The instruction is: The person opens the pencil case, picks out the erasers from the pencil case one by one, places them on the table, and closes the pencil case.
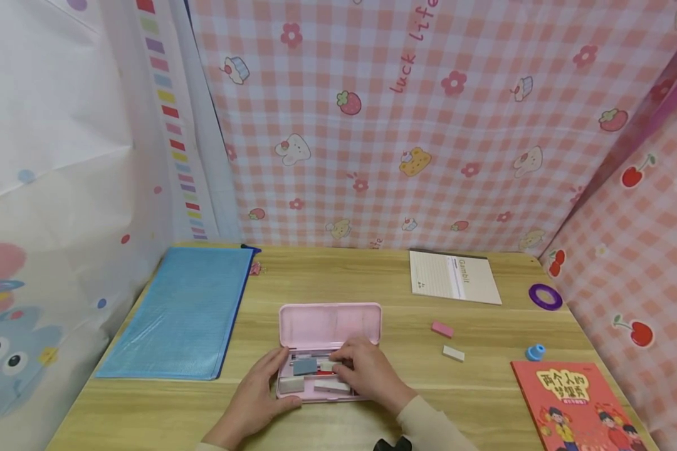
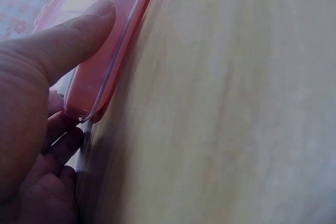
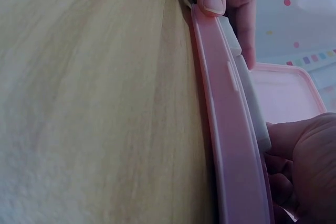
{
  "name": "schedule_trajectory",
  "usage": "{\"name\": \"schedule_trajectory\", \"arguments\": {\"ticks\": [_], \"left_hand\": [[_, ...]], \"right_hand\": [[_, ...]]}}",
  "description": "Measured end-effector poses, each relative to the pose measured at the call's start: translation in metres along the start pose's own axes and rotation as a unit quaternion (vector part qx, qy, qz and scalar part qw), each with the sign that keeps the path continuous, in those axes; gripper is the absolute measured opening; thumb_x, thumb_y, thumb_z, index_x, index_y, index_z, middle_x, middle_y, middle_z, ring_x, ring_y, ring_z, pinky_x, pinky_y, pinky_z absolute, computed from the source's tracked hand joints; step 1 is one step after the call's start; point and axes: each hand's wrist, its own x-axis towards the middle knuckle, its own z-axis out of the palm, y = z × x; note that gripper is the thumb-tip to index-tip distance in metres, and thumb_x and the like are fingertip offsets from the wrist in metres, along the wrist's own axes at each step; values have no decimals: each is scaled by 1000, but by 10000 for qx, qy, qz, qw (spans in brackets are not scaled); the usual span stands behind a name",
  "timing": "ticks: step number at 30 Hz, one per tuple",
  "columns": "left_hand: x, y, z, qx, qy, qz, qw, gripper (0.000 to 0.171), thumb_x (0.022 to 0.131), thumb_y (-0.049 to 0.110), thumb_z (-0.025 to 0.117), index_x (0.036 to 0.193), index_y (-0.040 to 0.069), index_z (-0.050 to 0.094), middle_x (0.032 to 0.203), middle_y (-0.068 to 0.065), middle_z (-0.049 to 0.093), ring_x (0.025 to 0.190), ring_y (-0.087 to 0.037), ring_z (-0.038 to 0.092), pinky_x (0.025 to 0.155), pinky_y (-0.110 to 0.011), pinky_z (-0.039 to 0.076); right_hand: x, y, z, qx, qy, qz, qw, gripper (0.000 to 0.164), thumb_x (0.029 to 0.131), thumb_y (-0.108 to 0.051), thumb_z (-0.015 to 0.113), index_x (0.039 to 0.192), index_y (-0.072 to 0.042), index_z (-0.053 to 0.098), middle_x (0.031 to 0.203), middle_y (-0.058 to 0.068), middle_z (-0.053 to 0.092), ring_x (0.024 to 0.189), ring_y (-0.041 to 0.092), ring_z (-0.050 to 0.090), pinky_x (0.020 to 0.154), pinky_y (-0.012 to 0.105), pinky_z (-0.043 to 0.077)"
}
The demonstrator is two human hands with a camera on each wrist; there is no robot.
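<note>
- Well, biggest is the checked cloth, pink and white, hanging upright beyond the case.
- Under the case lies the table, wood-grained.
- Left of the case, well apart, the blue folder lies flat.
- Right of the case, nearer the person and well apart, is the red book, cover up.
- Beyond the case to the right, the notebook lies flat.
- The case itself, pink and shallow, sits on the table in front of the person, its lid tipped back on the far side.
- At the case's left end, the left hand grips it, partly closed, thumb at the front and fingers round the corner.
- Over the case's right half, the right hand reaches in with bent fingers among the contents; whether they pinch anything I cannot tell.
- Far right of the case, the purple ring lies flat.
- Inside the case, the white block and grey block lie along the front wall, the blue block behind them.
- Right of the case, the blue cap stands just beside the red book.
- Nearer the case on that side are the pink bar and white bar, near each other.
- Beyond the case to the left, the pink clip sits just beside the blue folder.
</note>
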Motion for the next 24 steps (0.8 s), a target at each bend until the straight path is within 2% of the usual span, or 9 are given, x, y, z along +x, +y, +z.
{"name": "schedule_trajectory", "arguments": {"ticks": [6,13,20,24], "left_hand": [[0,0,0,-47,9,29,10000,101,65,46,85,147,10,39,148,-9,40,135,-32,37,111,-51,31],[0,1,0,-50,-9,1,10000,101,65,46,85,147,9,39,148,-10,40,135,-32,37,110,-51,31],[0,0,0,-61,13,10,10000,102,64,46,85,147,9,39,148,-11,41,134,-33,37,111,-51,31],[0,0,0,-55,45,39,10000,102,64,46,85,147,8,39,147,-10,41,134,-33,38,110,-51,31]], "right_hand": [[0,-1,0,118,19,-7,9999,11,84,-17,72,94,-18,77,80,-16,57,74,4,47,64,19,43],[-3,-1,-7,303,41,256,9992,11,86,-19,71,96,-21,76,85,-15,61,77,3,52,70,22,48],[-11,0,-24,819,218,503,9951,11,86,-14,71,95,-21,74,88,-14,62,79,5,54,71,23,50],[-18,4,-38,1013,348,603,9924,13,86,-12,71,96,-20,73,89,-13,62,75,6,54,65,22,50]]}}
